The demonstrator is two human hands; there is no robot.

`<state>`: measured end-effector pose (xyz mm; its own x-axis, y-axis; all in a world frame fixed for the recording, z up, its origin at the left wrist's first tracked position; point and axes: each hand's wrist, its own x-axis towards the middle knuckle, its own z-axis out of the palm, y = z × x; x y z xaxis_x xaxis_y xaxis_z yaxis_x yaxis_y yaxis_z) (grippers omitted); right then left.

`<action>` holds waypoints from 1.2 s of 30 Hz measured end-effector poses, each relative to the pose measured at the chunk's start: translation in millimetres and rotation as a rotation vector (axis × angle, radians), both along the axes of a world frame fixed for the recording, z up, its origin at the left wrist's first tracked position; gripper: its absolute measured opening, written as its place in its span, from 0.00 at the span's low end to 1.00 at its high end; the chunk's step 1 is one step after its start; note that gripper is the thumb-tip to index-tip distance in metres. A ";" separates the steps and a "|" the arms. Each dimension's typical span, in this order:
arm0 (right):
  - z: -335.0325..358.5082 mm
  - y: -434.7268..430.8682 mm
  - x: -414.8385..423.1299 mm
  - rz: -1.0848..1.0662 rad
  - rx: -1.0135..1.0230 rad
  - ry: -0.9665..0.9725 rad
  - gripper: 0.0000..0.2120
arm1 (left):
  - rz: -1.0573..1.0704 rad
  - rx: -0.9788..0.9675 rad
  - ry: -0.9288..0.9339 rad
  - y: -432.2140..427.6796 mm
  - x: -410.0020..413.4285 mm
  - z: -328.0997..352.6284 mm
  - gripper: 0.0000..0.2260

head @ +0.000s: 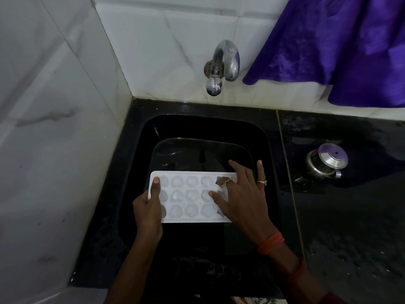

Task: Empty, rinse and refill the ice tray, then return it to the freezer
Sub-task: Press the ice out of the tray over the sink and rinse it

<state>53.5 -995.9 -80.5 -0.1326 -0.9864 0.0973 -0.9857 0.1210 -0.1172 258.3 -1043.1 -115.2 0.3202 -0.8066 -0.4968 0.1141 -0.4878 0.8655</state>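
- I note the ice tray level over the sink, cavities up, long axis running left-right.
- Left grip clamps the left short end, thumb on top.
- Right grip lies spread and unclenched on the right end.

An ice tray is being held over a sink set into a counter. Its left end is being gripped by the left hand, and its right end is being touched by the right hand. Behind, a tap is being carried by the wall. Rightward, a lidded pot is being borne by the counter.
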 end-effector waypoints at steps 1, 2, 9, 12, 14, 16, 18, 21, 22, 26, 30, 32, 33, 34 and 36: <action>-0.1 -0.3 0.1 -0.001 0.002 0.004 0.25 | -0.002 -0.003 -0.002 0.4 -0.4 0.2 0.24; -0.2 -0.6 0.0 -0.001 0.003 0.011 0.26 | -0.004 -0.008 0.000 0.9 -0.3 -0.3 0.26; 1.8 -4.2 -1.2 -0.017 -0.078 0.021 0.21 | -0.002 0.004 0.016 0.2 -1.5 0.1 0.27; 3.1 -4.7 0.6 -0.008 -0.094 0.035 0.21 | 0.015 0.005 0.015 -0.6 -2.5 2.8 0.20; 3.0 -5.4 1.1 0.004 -0.059 0.047 0.22 | 0.018 0.008 0.015 -1.7 -1.9 3.9 0.18; 2.4 -6.0 1.4 0.010 -0.025 0.036 0.24 | 0.015 0.007 0.010 -1.7 -0.8 3.3 0.21; 2.0 -6.2 1.5 0.007 -0.013 0.016 0.24 | 0.014 0.011 0.009 -1.3 0.1 2.3 0.22; 3.9 -6.4 2.6 -0.011 -0.016 0.003 0.24 | 0.027 0.013 0.020 -1.4 0.0 3.1 0.19; 4.8 -6.3 3.1 -0.015 -0.021 0.001 0.23 | 0.027 0.011 0.027 -1.8 -0.4 3.7 0.18; 5.9 -5.6 4.9 -0.014 -0.033 0.021 0.20 | 0.033 0.002 0.030 -3.3 -1.3 5.0 0.17; 3.1 -6.0 4.2 0.015 0.006 0.043 0.23 | 0.029 0.009 0.027 -2.9 -0.2 5.8 0.21; 2.2 -6.6 3.8 0.024 0.039 0.057 0.25 | 0.025 0.014 0.023 -2.4 0.3 5.1 0.22; 1.7 -6.9 3.9 0.029 0.053 0.066 0.24 | 0.021 0.016 0.020 -1.8 -0.2 5.9 0.21; 1.1 -7.0 4.2 0.034 0.065 0.079 0.23 | 0.021 0.014 0.022 -1.6 -0.4 6.6 0.20; 0.7 -6.8 4.7 0.039 0.082 0.102 0.23 | 0.022 0.010 0.032 -1.2 -0.7 7.1 0.17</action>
